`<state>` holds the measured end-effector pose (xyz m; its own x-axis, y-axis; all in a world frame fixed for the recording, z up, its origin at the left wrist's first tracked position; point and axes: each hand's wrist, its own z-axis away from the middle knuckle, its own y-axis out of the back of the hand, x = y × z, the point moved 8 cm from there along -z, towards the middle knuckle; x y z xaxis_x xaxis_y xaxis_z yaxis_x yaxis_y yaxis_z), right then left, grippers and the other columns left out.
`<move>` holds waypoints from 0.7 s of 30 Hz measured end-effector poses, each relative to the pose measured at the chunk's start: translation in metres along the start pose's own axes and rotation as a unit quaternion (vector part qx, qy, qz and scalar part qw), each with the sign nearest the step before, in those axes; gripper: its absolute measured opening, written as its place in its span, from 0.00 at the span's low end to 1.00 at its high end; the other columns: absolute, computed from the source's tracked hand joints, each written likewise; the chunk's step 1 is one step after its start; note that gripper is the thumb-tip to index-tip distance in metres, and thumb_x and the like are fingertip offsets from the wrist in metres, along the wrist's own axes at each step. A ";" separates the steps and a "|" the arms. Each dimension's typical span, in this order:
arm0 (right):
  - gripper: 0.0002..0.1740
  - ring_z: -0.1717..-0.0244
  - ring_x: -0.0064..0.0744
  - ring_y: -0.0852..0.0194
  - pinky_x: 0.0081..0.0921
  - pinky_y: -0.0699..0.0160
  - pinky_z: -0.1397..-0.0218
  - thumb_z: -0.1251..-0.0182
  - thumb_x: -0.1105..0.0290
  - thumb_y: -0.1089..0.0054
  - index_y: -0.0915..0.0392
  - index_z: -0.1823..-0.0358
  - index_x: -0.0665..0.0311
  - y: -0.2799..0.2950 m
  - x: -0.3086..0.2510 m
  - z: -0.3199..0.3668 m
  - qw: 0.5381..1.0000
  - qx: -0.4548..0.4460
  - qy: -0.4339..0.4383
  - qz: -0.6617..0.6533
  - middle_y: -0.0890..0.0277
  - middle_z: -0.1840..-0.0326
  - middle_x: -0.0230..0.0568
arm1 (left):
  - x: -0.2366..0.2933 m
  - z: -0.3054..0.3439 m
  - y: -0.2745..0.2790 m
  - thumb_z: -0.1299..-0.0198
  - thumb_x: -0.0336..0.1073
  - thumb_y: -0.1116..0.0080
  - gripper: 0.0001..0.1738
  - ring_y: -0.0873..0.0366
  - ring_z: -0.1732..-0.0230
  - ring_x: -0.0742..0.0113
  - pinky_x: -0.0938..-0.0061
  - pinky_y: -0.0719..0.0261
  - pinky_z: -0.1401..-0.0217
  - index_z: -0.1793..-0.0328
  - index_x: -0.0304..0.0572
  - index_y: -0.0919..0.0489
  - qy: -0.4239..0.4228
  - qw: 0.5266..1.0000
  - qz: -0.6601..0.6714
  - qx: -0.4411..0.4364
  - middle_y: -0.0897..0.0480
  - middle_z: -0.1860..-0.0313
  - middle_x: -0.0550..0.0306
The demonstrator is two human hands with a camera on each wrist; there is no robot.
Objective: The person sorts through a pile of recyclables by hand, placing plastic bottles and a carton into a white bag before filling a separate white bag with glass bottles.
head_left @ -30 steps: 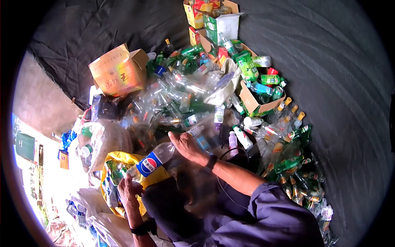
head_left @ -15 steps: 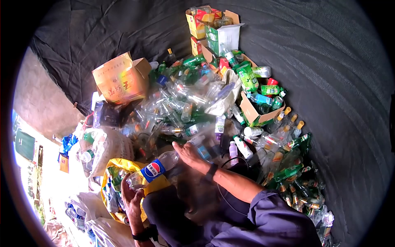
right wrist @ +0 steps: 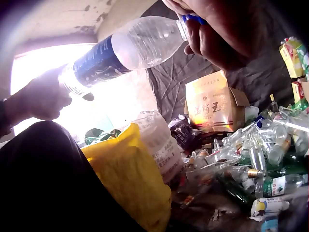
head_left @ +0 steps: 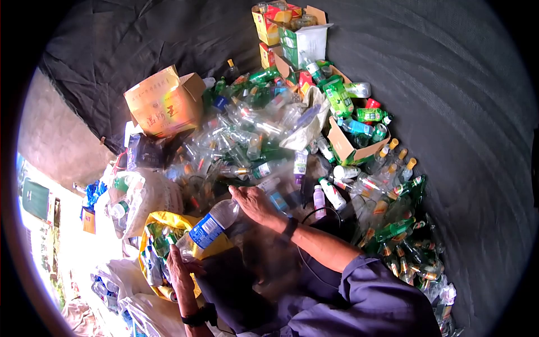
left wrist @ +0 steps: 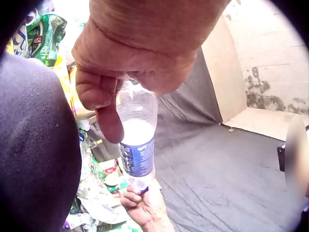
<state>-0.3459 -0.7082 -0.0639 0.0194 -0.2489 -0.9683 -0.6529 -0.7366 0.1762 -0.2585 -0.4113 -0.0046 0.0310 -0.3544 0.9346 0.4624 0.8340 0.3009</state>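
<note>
A clear plastic bottle with a blue label (head_left: 205, 231) is held between both hands, slanting up to the right in the head view. The left hand (head_left: 181, 274) grips its base end; in the left wrist view that hand (left wrist: 140, 53) covers the near end of the bottle (left wrist: 138, 157). At the neck end, the right hand (head_left: 257, 206) pinches the blue cap (right wrist: 194, 19), as the right wrist view shows. Below the bottle's lower end stands an open yellow bag (head_left: 212, 247) with cans and bottles in it.
Heaped glass and plastic bottles (head_left: 247, 137) lie beyond the hands and along the right. A cardboard box (head_left: 163, 104) stands at the back left, an open carton (head_left: 351, 147) at the right. White sacks (head_left: 154, 199) are at the left; a cable (head_left: 303, 255) hangs by the right forearm.
The bottle has turned about its length, so its label shows small print instead of the round logo. Both hands have stayed on it, with small shifts.
</note>
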 end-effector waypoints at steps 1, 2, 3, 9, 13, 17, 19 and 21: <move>0.28 0.72 0.43 0.19 0.34 0.25 0.64 0.21 0.50 0.51 0.18 0.68 0.69 0.001 -0.001 0.000 1.000 0.000 -0.005 -0.002 0.19 0.74 0.50 | -0.004 0.000 0.000 0.28 0.70 0.59 0.43 0.19 0.84 0.60 0.74 0.24 0.80 0.43 0.27 0.29 0.022 1.000 0.016 -0.004 0.17 0.78 0.43; 0.28 0.71 0.43 0.19 0.34 0.25 0.63 0.21 0.50 0.51 0.19 0.68 0.68 0.002 -0.005 0.001 1.000 0.006 0.014 -0.006 0.19 0.74 0.50 | -0.014 -0.005 0.005 0.28 0.70 0.61 0.43 0.19 0.85 0.60 0.73 0.24 0.80 0.44 0.27 0.29 0.016 1.000 0.013 -0.006 0.18 0.79 0.43; 0.28 0.70 0.43 0.19 0.34 0.25 0.62 0.21 0.49 0.51 0.19 0.68 0.68 0.002 -0.008 0.002 0.999 0.013 0.034 -0.010 0.20 0.74 0.49 | -0.022 -0.007 0.009 0.28 0.70 0.61 0.43 0.19 0.85 0.60 0.73 0.24 0.80 0.44 0.27 0.29 0.020 1.000 0.009 -0.007 0.18 0.79 0.43; 0.26 0.70 0.45 0.20 0.37 0.26 0.63 0.19 0.51 0.55 0.22 0.64 0.68 0.004 -0.017 0.004 0.999 0.009 0.043 0.008 0.22 0.73 0.50 | 0.006 0.006 -0.007 0.26 0.65 0.57 0.38 0.18 0.79 0.62 0.75 0.24 0.76 0.40 0.29 0.28 -0.049 0.996 0.012 -0.074 0.16 0.72 0.47; 0.26 0.73 0.42 0.25 0.37 0.29 0.65 0.18 0.52 0.57 0.23 0.64 0.69 0.002 -0.020 0.006 0.999 -0.005 0.027 0.031 0.24 0.75 0.51 | -0.003 0.006 -0.002 0.32 0.61 0.43 0.38 0.16 0.76 0.64 0.76 0.22 0.73 0.35 0.30 0.29 -0.055 0.992 0.051 -0.097 0.16 0.67 0.48; 0.27 0.64 0.58 0.23 0.46 0.28 0.58 0.19 0.52 0.61 0.27 0.68 0.68 0.000 -0.026 0.006 0.999 -0.030 0.034 -0.029 0.25 0.70 0.55 | -0.009 0.001 0.002 0.34 0.56 0.38 0.34 0.16 0.74 0.57 0.71 0.21 0.71 0.42 0.27 0.30 -0.075 0.987 0.087 -0.115 0.15 0.66 0.40; 0.24 0.63 0.55 0.23 0.44 0.28 0.58 0.20 0.55 0.59 0.26 0.65 0.68 0.000 -0.029 0.006 0.997 -0.024 0.052 -0.046 0.24 0.69 0.54 | -0.011 0.002 0.004 0.35 0.55 0.38 0.35 0.15 0.74 0.57 0.71 0.20 0.71 0.42 0.27 0.30 -0.058 0.987 0.106 -0.101 0.15 0.65 0.39; 0.21 0.61 0.53 0.21 0.41 0.26 0.56 0.21 0.58 0.56 0.23 0.60 0.70 0.000 -0.034 0.009 0.994 -0.021 0.067 -0.084 0.22 0.67 0.53 | -0.016 0.000 0.008 0.34 0.57 0.40 0.35 0.16 0.75 0.55 0.70 0.20 0.72 0.44 0.26 0.30 -0.042 0.988 0.125 -0.080 0.15 0.66 0.38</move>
<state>-0.3535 -0.6945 -0.0323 0.2280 -0.1988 -0.9532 -0.5990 -0.8004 0.0236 -0.2555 -0.3985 -0.0166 0.0911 -0.1039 0.9904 0.5837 0.8114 0.0314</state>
